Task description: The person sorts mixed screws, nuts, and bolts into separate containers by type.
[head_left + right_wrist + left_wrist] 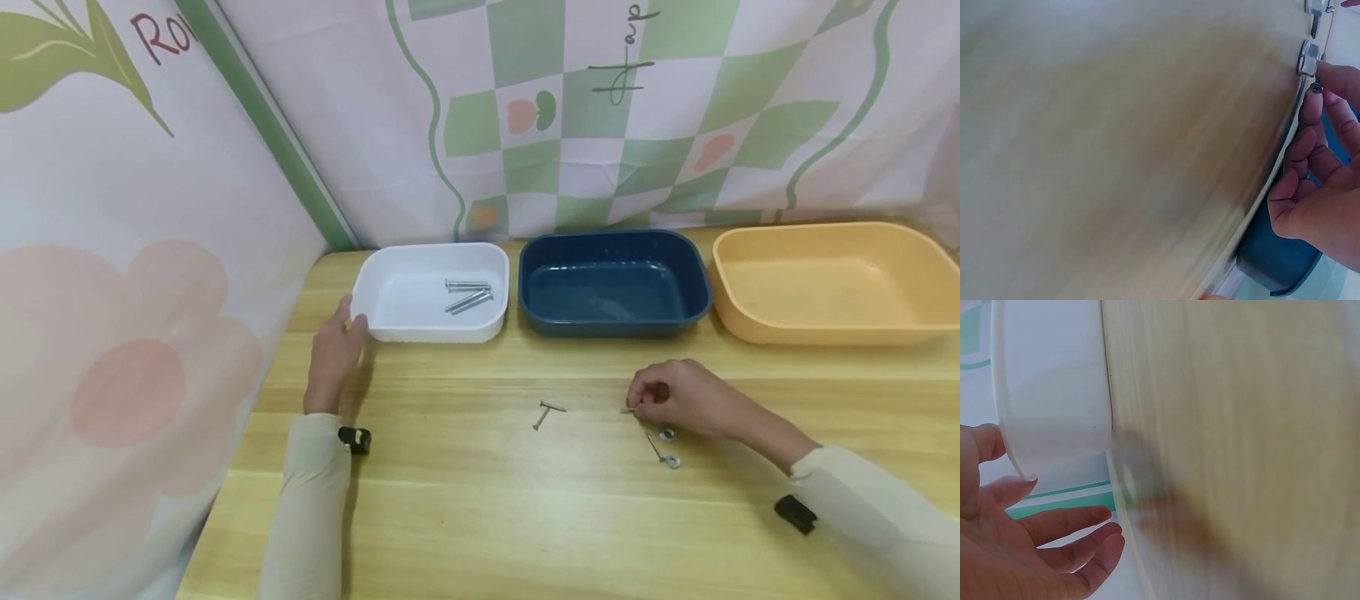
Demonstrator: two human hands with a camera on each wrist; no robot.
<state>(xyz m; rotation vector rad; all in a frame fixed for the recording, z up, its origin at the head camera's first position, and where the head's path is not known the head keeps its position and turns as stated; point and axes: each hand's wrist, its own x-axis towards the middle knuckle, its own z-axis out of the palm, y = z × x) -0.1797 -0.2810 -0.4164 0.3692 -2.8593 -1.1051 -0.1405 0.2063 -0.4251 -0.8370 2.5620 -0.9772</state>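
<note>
Patterned cloth with green checks and pink flowers hangs behind and to the left of a pale wooden worktop (480, 517). Along its far edge stand three shallow trays in a row: a white tray (390, 321) at the left, a dark blue tray (613, 321) in the middle, and an orange tray (832, 329) at the right. Several long silver bolts (468, 296) lie together inside the white tray.

At the white tray's near left corner rests the left hand (333, 354), its fingers relaxed and nearly straight, the thumb tip touching the tray's rim. The left wrist view shows the same open palm with fingers spread just beside the tray's wall (1054, 387), curled round nothing.

Nearer the front, right of the middle, the right hand (686, 396) lies low on the worktop with its fingers bent. Its fingertips pinch a small screw (628, 410), whose tip pokes out to the left; the right wrist view shows a fingertip (1313, 103) against a small screw head at the worktop.

Just under that hand lie two washers (670, 447) and a thin nail (654, 446), close together. A little further left, apart from the hand, two more screws (547, 411) lie in a T shape.
</note>
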